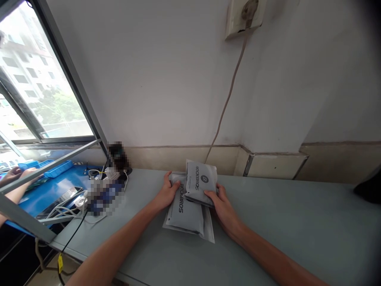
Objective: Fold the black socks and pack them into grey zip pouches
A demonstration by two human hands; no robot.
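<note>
My left hand is closed on the upper left edge of a larger grey ROCKBROS packet, its thumb lying on the front. Beneath that packet, the edge of another pale packet sticks out at the right and bottom. A smaller ROCKBROS packet overlaps the top right of the larger one. My right hand grips this smaller packet by its lower right side, thumb on top and fingers behind. Both hands are just above or on the grey table; exact contact cannot be made out.
To the left, white cables and blurred items lie by a metal frame. Beyond it, another person's hands are over a blue work surface with blue trays. A cord hangs from the wall socket behind the packets.
</note>
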